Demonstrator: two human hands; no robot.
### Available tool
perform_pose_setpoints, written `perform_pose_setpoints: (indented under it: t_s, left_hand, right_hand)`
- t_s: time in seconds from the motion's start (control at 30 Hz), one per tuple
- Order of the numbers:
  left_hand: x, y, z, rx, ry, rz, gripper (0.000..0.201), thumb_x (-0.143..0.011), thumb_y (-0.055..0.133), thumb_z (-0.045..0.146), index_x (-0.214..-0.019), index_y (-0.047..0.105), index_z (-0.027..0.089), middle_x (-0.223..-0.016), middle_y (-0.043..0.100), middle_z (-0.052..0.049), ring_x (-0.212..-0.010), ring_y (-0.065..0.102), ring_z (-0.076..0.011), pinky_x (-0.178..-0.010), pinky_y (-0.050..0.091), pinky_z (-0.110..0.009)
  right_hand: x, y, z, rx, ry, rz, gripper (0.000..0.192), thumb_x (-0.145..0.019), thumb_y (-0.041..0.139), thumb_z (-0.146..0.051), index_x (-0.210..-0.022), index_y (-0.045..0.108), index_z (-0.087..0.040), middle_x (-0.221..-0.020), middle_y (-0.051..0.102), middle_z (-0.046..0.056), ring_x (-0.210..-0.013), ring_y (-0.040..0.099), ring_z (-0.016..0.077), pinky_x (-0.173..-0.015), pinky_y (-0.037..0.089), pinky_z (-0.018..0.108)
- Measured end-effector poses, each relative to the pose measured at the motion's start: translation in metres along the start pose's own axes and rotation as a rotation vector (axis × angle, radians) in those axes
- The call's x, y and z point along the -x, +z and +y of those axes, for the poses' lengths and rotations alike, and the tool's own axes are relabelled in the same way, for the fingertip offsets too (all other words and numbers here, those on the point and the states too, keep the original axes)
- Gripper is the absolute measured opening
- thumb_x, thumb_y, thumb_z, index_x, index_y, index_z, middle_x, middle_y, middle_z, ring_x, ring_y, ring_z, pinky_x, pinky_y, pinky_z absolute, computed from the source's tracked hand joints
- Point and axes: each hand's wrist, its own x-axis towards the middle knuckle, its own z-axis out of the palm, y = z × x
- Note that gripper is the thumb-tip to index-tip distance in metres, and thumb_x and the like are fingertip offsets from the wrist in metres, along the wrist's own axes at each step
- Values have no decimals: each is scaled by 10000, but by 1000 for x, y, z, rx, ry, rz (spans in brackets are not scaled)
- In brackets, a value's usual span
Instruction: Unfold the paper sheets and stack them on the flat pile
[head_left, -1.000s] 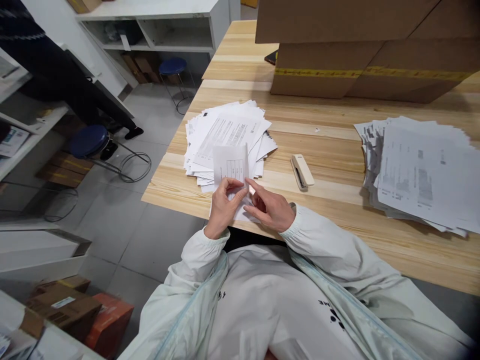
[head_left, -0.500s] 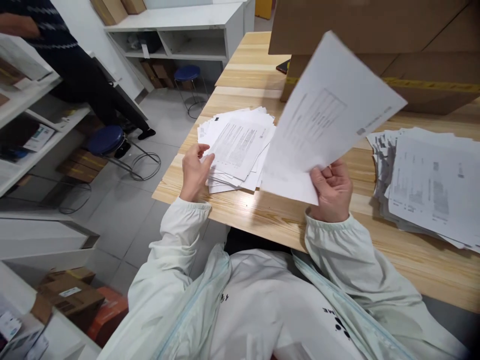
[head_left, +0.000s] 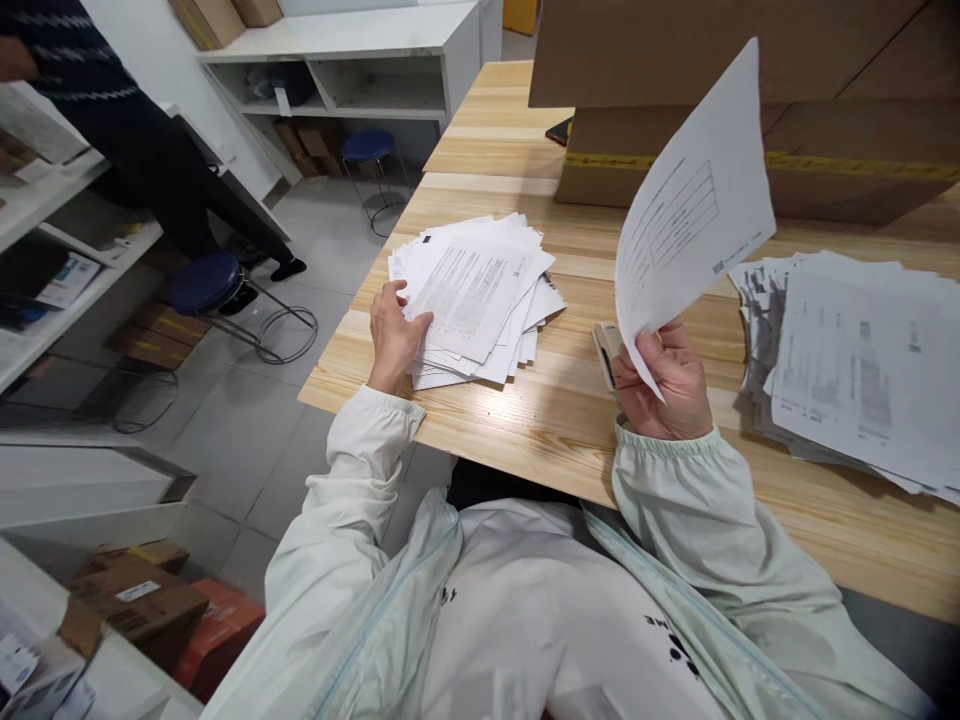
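Note:
My right hand [head_left: 667,385] pinches a printed sheet of paper [head_left: 701,190] near its lower corner. The sheet stands raised above the table and curves, with a boxed table printed on it. Resting at the left edge of a loose paper stack [head_left: 480,300] is my left hand [head_left: 397,335], its thumb on the top sheet and its fingers apart. Sheets in that stack lie at uneven angles. Just behind my right hand, a small beige object [head_left: 606,355] with a dark slot lies on the wood, partly hidden by the fingers.
A second, thicker paper pile [head_left: 862,370] lies on the wooden table [head_left: 540,430] at the right. Large cardboard boxes [head_left: 675,130] stand along the back. Blue stools [head_left: 206,280] and a person in dark trousers [head_left: 165,160] are left of the table, near white shelves [head_left: 390,45].
The sheet in my right hand has swung right and more upright, away from the left stack. This uncovers the small beige object and the stack's right side. My left hand stays nearly in place.

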Motion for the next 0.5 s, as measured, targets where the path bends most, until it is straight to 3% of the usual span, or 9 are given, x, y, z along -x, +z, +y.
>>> perform_pose_setpoints:
  t_s: [0.1,0.27,0.4,0.5]
  left_hand:
    - [-4,2,-2,95,36,36,512,-633,693,83,-1118,608,227,-1029,626,-70,-996,587,-256,-946,459,-447]
    - [8,-12,8,445,-51,1,437,-643,675,120,-1070,661,218,-1008,672,-65,-963,628,-209,-830,512,-345]
    - [63,-30,18,632,-172,-41,439,-630,755,212,-1065,690,196,-988,685,-62,-942,631,-177,-776,520,-279]
    - [118,-37,17,591,-335,-135,406,-642,764,241,-1041,715,179,-860,664,-21,-682,565,-101,-640,479,-231]
  right_hand:
    - [1,8,-4,-256,82,84,329,-641,872,-269,-913,689,-296,-959,730,-46,-797,664,101,-577,534,193]
    - [2,9,-7,-268,108,59,273,-654,863,-256,-865,697,-307,-905,738,-49,-816,674,105,-585,540,196]
    - [1,3,-5,-207,82,-7,219,-700,840,-324,-864,696,-341,-983,746,-30,-934,691,151,-696,588,270]
    - [3,2,-5,-172,96,-42,218,-703,840,-361,-868,699,-340,-996,745,-13,-936,691,167,-696,597,290]
